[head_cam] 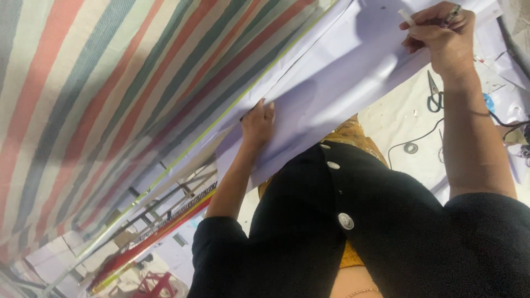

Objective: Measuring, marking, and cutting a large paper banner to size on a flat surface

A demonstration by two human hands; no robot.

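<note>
A person's left hand [258,122] pinches the near edge of a long pale sheet [331,77] running lengthwise beside striped cloth [110,99], while the right hand [441,33], farther along the sheet, is closed around a white marker [406,16]

No package, label, sign or screen can be made out in the view. What lies under and between the left hand [258,124] and the right hand [439,33] is a plain pale lilac sheet [331,77] with no print showing on it, and the striped red, green and white cloth [110,99] beside the left hand bears no tag. The small things on the pale surface below the right hand are too small to tell.
</note>
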